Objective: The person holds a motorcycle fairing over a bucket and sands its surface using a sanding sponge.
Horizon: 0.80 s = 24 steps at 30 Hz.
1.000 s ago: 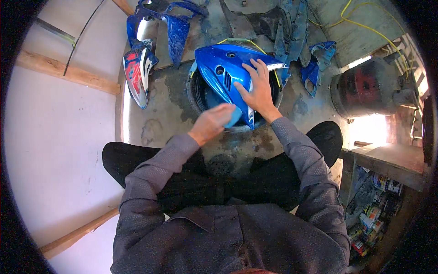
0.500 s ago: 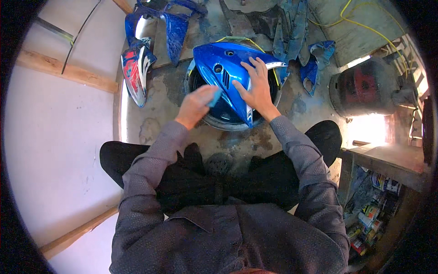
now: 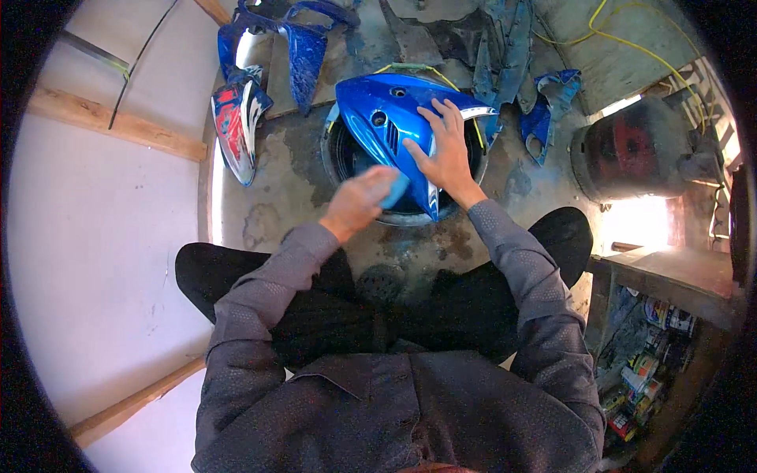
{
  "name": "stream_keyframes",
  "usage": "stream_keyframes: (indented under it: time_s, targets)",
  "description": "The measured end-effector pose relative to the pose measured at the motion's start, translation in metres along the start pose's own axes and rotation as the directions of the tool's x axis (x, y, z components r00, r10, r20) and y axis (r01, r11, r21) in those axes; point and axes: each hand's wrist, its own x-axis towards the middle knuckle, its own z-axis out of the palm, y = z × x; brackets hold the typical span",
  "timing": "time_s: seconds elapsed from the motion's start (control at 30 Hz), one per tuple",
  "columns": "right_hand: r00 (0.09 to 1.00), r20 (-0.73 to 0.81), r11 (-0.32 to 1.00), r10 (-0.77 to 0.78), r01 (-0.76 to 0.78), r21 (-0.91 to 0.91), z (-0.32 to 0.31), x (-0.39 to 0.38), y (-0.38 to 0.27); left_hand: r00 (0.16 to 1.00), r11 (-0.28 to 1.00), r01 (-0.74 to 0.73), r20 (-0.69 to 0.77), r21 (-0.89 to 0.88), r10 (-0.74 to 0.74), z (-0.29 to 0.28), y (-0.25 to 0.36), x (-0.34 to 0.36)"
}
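A glossy blue vehicle fairing panel (image 3: 372, 95), with two round holes, a slotted vent and a pale edge strip, lies across a round dark basin (image 3: 334, 161). My right hand (image 3: 451, 163) rests on the panel's right part, fingers spread and thumb apart. My left hand (image 3: 356, 206) is closed on a small light-blue pad (image 3: 397, 191) at the panel's lower left edge. Motion blurs the left fingers, and the pad's exact kind cannot be made out. Part of the panel is hidden under the right hand.
A red and white panel (image 3: 234, 130) and dark blue panels (image 3: 305, 67) lie far left. Worn panels (image 3: 516, 55) and a blue piece (image 3: 536, 130) lie far right. A rusty cylindrical tank (image 3: 623, 151) stands right, below a yellow hose (image 3: 631, 38). Cans (image 3: 643, 370) fill a low wooden shelf.
My left hand has slid right and toward me with the blue pad, along the panel's lower left edge. My right hand and the panel stay nearly in place.
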Motion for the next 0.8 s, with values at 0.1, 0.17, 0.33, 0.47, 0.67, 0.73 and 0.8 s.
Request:
stream_keyframes:
  time_s: [0.1,0.17,0.33,0.47,0.67,0.73,0.8]
  targets:
    - [1.000,-0.001,1.000,0.008,-0.008,-0.013,-0.004,-0.001,0.003,0.989,0.989,-0.142,0.043,-0.034,0.143,-0.005,-0.001,0.005]
    - [1.000,0.005,1.000,0.014,-0.014,-0.006,-0.005,0.000,0.002,0.997,0.999,0.037,-0.070,0.032,-0.035,-0.018,-0.014,0.011]
    - [1.000,0.000,1.000,0.008,-0.008,0.004,-0.001,0.000,0.000,0.996,0.998,0.065,-0.063,0.012,-0.064,0.000,0.001,-0.001]
    - [1.000,-0.006,1.000,0.008,-0.008,-0.008,-0.004,0.000,0.004,0.999,1.000,0.009,-0.041,-0.018,-0.010,-0.002,0.001,0.006]
    - [1.000,-0.010,1.000,-0.018,0.018,0.002,0.001,0.002,0.001,0.996,1.000,0.020,-0.083,0.023,-0.018,0.004,0.002,-0.003]
    - [1.000,-0.014,1.000,-0.016,0.015,-0.004,0.000,0.000,0.004,0.995,0.995,-0.096,-0.014,-0.001,0.096,0.007,0.006,-0.003]
    - [1.000,-0.014,1.000,-0.015,0.015,-0.007,-0.003,-0.001,0.003,0.997,0.999,-0.040,-0.058,0.022,0.042,-0.004,-0.001,0.004]
